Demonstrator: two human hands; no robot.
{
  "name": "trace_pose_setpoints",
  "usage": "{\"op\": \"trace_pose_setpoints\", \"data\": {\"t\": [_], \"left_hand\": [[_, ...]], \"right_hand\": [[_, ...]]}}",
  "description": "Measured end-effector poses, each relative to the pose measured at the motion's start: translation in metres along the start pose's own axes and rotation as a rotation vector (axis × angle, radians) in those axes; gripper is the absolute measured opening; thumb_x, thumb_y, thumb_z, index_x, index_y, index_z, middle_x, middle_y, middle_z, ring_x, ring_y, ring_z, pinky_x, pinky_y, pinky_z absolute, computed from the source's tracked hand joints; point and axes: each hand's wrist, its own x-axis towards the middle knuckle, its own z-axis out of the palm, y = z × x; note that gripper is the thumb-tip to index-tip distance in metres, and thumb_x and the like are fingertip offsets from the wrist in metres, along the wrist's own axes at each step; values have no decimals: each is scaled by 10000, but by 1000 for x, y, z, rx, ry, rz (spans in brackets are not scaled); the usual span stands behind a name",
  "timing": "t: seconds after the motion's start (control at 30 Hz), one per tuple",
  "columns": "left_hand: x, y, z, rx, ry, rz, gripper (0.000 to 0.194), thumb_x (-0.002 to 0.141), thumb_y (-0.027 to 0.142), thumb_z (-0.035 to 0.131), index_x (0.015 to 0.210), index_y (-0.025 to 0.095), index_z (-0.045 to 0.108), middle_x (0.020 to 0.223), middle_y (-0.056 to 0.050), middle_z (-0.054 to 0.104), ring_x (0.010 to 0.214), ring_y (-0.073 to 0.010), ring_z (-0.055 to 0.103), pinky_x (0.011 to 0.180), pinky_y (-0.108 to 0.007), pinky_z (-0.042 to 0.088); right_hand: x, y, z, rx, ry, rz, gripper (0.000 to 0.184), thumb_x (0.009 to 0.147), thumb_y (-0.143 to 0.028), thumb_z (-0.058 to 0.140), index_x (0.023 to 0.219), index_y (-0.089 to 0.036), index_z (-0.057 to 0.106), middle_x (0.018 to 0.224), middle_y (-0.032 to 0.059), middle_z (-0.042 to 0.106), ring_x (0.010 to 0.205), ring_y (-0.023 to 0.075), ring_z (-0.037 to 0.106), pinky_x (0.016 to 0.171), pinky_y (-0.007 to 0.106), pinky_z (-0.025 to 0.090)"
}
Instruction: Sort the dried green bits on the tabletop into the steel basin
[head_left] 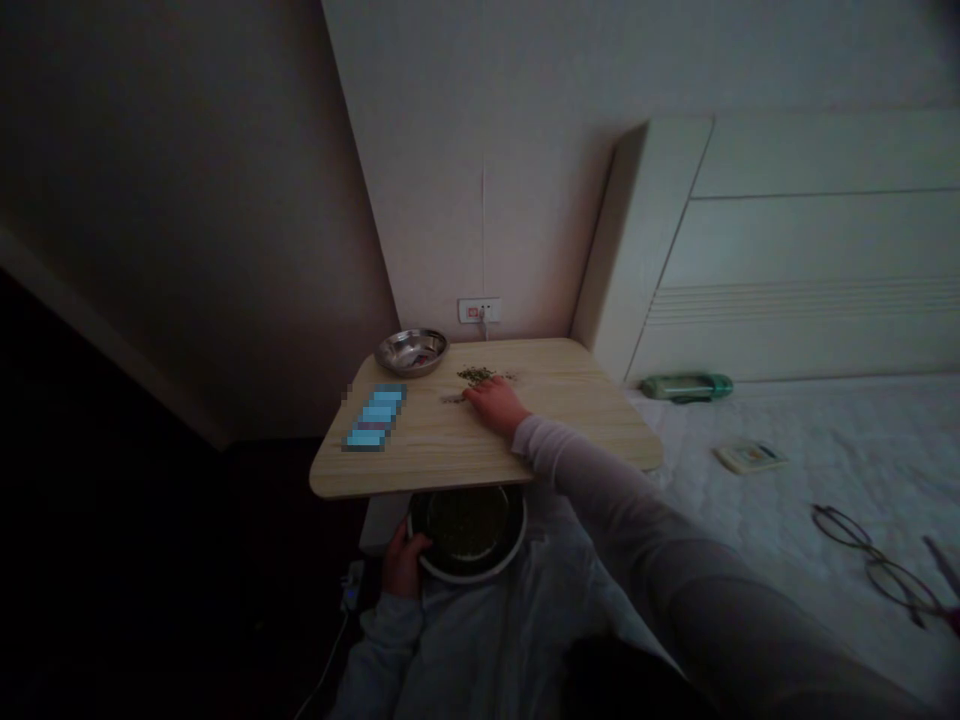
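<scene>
My left hand (403, 562) grips the left rim of a round, white-rimmed basin (480, 578) on my lap, its thumb over the edge. Dark green contents (466, 520) fill the basin's middle; they are too dim to make out. My right hand (499, 405) rests low over the wooden table (435, 465), fingers drawn together and bent down to its surface. Just beyond the fingertips lies a small pile of green grains (475, 375). A few pale bits (452, 399) are beside the fingertips on the left. Whatever the fingers pinch is hidden.
At the table's back left stands a shiny metal bowl (412, 352) with something small inside. A lit, blurred phone (375, 418) lies on the left side. To the right, the bed holds a green bottle (686, 387), a pale handheld device (750, 457) and eyeglasses (870, 552).
</scene>
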Motion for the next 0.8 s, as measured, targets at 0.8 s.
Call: {"op": "trace_pose_setpoints", "data": {"t": [0.8], "left_hand": [[-1,0,-1,-24,-13,-8,418,445,147,511,848,155,624,665,4,617,629,-143,536,582,-238,401]], "right_hand": [[6,-10,-3,-38,47,-109,228,787,-154,353,970,-170,487,871,75,592,836,172,467,745,322,257]]}}
